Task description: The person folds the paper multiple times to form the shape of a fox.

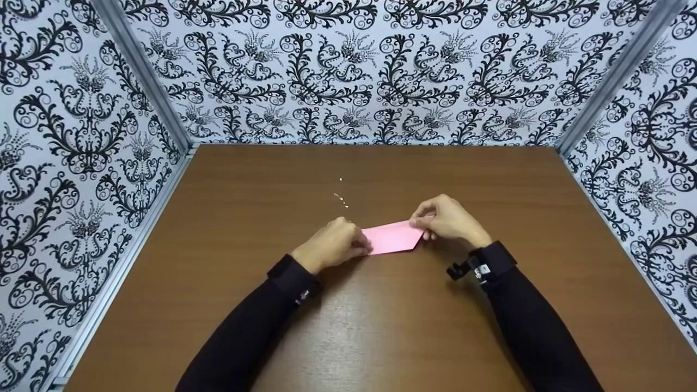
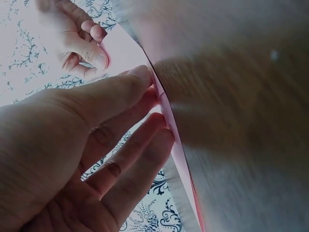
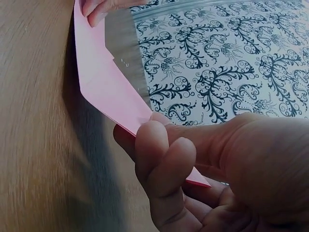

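Note:
A folded piece of pink paper (image 1: 391, 238) is stretched between both hands over the middle of the table, its right end slanting to a point. My left hand (image 1: 338, 243) pinches the paper's left part between thumb and fingers. At the slanted right end, my right hand (image 1: 445, 219) grips the paper, the thumb on top. In the right wrist view the paper (image 3: 113, 89) shows a crease and a pointed tip poking out below the fingers. The left wrist view shows the paper (image 2: 170, 121) nearly edge-on. The left end is partly hidden behind my left hand.
The brown wooden table (image 1: 392, 326) spreads around the hands. Small white specks (image 1: 341, 200) show on its surface beyond the paper. Patterned black-and-white walls (image 1: 348, 71) with metal corner posts (image 1: 615, 81) stand at the back and both sides.

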Demonstrator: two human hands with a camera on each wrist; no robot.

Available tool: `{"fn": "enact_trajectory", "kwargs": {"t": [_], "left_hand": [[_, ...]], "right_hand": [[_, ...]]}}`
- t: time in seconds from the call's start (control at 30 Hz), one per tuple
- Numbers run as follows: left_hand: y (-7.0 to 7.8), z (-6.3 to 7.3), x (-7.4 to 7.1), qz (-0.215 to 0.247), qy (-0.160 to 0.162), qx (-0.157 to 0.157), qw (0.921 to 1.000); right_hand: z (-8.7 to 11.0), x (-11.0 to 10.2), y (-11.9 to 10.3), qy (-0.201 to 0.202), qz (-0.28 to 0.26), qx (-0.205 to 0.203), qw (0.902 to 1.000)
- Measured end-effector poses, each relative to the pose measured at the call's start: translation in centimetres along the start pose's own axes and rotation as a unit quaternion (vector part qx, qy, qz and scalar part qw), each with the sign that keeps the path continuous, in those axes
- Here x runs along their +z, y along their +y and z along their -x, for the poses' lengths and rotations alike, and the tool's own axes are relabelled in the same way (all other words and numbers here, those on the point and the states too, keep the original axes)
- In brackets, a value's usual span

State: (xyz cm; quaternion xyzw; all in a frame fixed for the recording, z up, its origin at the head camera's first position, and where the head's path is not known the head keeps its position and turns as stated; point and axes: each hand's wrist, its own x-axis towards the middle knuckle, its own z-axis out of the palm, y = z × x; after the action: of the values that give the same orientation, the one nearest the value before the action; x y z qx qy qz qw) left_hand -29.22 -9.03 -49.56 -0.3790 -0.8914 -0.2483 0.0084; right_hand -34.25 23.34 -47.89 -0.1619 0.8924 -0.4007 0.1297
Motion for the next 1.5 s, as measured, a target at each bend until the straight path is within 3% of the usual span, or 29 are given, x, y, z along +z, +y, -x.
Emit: {"fn": "enact_trajectory", "kwargs": {"t": [0.13, 0.27, 0.47, 0.57, 0.7, 0.9, 1.17, 1.5], "left_hand": [[-0.2, 0.0, -0.2, -0.007, 0.015, 0.006, 0.9999], [-0.1, -0.1, -0.7, -0.010, 0.058, 0.008, 0.9982], [0.7, -0.3, -1.4, -0.060, 0.133, 0.030, 0.9889], [1.0, -0.5, -1.7, -0.088, 0.153, 0.035, 0.9836], [1.3, -0.9, -2.2, -0.096, 0.154, 0.028, 0.9830], [2.0, -1.8, -3.5, -0.054, 0.139, 0.020, 0.9886], [2.4, -2.2, -4.1, -0.037, 0.136, -0.011, 0.9900], [1.8, -2.3, -4.2, 0.019, 0.172, -0.001, 0.9849]], "right_hand": [[0.0, 0.0, -0.2, 0.000, -0.004, -0.007, 1.0000], [0.2, -0.4, -0.5, 0.009, -0.005, -0.018, 0.9998], [0.6, -1.1, -1.4, 0.029, -0.007, -0.025, 0.9993], [0.8, -1.3, -2.0, 0.034, -0.010, -0.035, 0.9987], [1.2, -1.3, -3.1, 0.042, -0.009, -0.054, 0.9976], [2.1, -1.3, -4.5, 0.060, 0.003, -0.084, 0.9946], [3.3, -1.2, -5.9, 0.088, 0.008, -0.122, 0.9887], [3.7, -1.4, -6.8, 0.159, 0.000, -0.158, 0.9746]]}}
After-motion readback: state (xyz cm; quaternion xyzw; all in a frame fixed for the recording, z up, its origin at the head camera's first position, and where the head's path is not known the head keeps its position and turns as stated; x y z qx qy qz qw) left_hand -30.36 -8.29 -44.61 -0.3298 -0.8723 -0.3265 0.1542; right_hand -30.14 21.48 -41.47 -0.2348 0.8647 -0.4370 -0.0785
